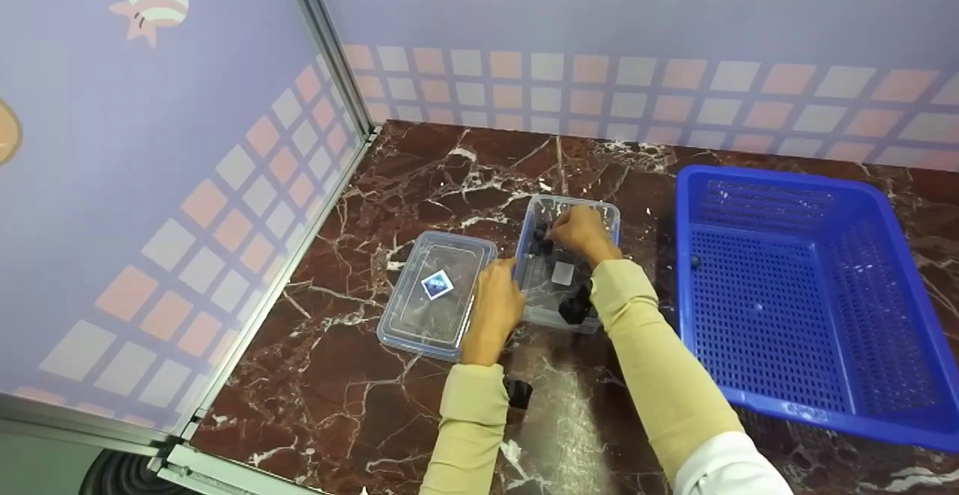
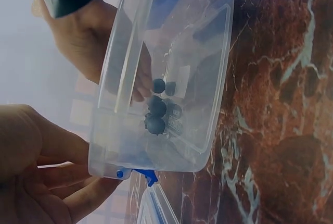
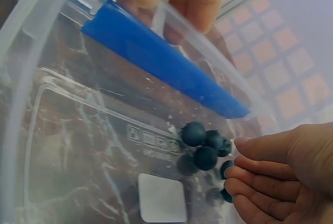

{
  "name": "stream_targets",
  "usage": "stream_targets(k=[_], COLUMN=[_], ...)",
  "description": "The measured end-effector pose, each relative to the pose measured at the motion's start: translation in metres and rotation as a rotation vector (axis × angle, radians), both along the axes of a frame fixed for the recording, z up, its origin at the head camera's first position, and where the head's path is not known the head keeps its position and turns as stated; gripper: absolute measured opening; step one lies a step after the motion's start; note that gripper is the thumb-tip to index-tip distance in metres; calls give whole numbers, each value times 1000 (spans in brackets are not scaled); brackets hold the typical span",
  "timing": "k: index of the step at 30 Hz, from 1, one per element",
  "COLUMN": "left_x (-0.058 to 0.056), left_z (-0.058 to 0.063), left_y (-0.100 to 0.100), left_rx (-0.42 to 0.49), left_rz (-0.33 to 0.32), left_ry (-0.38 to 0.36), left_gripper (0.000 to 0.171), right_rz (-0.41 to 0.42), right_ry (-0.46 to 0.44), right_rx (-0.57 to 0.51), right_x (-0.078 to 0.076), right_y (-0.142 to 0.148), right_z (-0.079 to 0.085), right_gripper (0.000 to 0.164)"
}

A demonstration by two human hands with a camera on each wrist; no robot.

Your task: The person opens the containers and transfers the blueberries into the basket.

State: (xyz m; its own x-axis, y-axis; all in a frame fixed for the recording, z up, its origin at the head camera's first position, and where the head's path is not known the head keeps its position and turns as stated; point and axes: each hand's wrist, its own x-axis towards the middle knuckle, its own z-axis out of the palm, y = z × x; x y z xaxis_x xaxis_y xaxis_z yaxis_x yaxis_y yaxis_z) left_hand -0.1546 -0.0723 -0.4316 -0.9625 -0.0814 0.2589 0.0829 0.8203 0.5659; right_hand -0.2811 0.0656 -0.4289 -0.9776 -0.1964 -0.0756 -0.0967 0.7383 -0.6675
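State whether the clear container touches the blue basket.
Apart. The head view shows a strip of marbled tabletop between the clear container and the blue basket to its right.

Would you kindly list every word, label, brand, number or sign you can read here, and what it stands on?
No text reads with certainty.
Blue-and-white diamond label on the clear lid: lettering too small and blurred to read.
Row of small square marks on the floor of the clear container: too faint to read.
Pale square on that floor: no lettering visible.
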Motion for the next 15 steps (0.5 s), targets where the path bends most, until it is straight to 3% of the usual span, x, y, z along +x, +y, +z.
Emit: stream_targets(k=[7,15], left_x=[1,0], left_z=[-2,-2], left_y=[1,-1], left_rx=[4,8], left_rz=[-5,-5], left_ry=[1,18], left_gripper=[34,34], right_rz=[-8,-21], right_ry=[-28,-18], right_rx=[46,87], right_x=[1,0], right_y=[-4,-13], right_z=[-11,-15], right_gripper=[22,13])
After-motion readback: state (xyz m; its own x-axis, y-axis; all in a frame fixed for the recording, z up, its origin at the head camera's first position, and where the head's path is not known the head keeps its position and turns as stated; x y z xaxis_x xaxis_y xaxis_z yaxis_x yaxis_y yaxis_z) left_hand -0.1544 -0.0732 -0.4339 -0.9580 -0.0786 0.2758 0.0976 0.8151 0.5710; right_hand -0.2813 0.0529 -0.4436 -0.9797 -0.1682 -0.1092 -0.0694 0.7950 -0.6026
